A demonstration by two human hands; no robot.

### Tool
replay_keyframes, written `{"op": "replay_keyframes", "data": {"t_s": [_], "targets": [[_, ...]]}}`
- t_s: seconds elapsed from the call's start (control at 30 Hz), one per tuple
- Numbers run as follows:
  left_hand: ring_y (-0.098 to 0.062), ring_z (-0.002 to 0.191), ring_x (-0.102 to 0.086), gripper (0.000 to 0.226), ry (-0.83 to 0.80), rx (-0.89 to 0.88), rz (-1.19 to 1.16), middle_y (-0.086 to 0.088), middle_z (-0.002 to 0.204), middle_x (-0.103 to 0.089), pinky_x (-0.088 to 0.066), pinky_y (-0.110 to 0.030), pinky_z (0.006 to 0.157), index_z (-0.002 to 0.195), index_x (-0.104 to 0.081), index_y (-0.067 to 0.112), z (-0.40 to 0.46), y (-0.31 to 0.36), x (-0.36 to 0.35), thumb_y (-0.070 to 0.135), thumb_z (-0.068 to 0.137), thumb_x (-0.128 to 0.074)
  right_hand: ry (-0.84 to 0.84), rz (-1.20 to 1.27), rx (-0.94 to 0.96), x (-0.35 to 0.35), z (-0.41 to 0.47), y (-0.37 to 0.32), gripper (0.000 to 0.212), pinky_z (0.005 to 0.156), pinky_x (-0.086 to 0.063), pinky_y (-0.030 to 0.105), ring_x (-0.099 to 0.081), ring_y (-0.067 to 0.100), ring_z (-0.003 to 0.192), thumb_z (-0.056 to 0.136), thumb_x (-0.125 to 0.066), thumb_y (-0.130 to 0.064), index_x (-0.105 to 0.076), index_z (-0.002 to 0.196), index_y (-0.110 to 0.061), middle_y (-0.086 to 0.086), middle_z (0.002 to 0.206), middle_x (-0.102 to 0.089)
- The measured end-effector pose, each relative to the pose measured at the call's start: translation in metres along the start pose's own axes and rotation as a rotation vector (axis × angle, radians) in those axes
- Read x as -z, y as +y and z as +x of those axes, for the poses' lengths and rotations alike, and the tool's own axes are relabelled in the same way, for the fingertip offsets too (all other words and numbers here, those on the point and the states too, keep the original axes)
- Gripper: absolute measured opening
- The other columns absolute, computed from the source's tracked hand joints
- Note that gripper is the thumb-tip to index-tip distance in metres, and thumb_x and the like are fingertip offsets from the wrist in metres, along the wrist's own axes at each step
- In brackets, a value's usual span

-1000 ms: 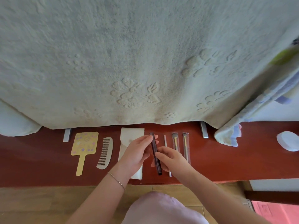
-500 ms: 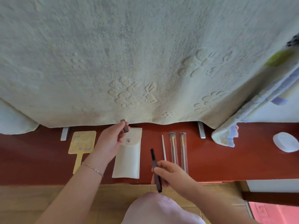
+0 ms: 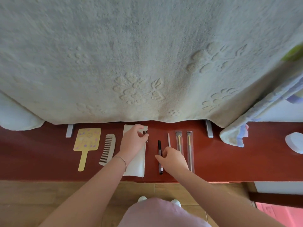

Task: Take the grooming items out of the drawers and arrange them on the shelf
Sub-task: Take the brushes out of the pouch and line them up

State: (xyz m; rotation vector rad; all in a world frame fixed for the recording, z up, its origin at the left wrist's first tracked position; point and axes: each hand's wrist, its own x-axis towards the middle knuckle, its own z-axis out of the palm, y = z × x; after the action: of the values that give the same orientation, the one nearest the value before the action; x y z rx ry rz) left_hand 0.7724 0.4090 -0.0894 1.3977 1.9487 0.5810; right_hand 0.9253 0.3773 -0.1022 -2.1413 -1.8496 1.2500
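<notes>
Two hands work over the red shelf [image 3: 229, 153], where the grooming items lie in a row: a yellow hand mirror [image 3: 86, 141], a comb [image 3: 108, 149], a white pouch [image 3: 136, 164], a dark pen-like stick [image 3: 159, 145], a thin pale stick [image 3: 168, 140] and two wrapped brushes [image 3: 190, 145]. The left hand [image 3: 133, 141] rests over the pouch and pinches a small dark cap [image 3: 145, 134] at its right edge. The right hand [image 3: 172, 159] pinches the dark stick near its middle as it lies flat on the shelf between pouch and pale stick.
</notes>
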Motion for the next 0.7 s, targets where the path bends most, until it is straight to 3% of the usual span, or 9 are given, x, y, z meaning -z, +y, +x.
{"op": "replay_keyframes", "data": {"t_s": [0.27,0.47,0.7], "targets": [[-0.018,0.085,-0.059,0.014,-0.053,-0.162,0.186,0.002,0.083,-0.067,-0.049,-0.036,0.074,0.097,-0.061,0.018,0.029,0.009,-0.029,0.026,0.086,-0.06,0.042,-0.224,-0.002,0.0,0.017,-0.003,0.029,0.058,-0.05,0.029,-0.062,0.02,0.074,0.09,-0.049,-0.043,-0.055,0.094,-0.016,0.001,0.084,-0.061],[-0.018,0.095,-0.051,0.022,-0.003,-0.241,0.412,0.003,0.086,-0.067,-0.043,-0.032,0.073,0.103,-0.059,0.019,0.045,0.002,-0.044,0.033,0.086,-0.056,0.058,-0.322,-0.016,0.003,0.028,-0.002,0.03,0.052,-0.041,0.026,-0.055,0.018,0.068,0.091,-0.047,-0.044,-0.055,0.099,-0.016,-0.001,0.079,-0.056],[-0.018,0.098,-0.05,0.024,0.033,-0.317,0.579,0.007,0.089,-0.065,-0.029,-0.031,0.076,0.097,-0.059,0.021,0.051,0.001,-0.048,0.042,0.085,-0.057,0.068,-0.376,0.064,-0.003,0.032,-0.006,0.031,0.056,-0.045,0.028,-0.064,0.021,0.077,0.091,-0.046,-0.044,-0.055,0.103,-0.016,0.002,0.086,-0.064]]}}
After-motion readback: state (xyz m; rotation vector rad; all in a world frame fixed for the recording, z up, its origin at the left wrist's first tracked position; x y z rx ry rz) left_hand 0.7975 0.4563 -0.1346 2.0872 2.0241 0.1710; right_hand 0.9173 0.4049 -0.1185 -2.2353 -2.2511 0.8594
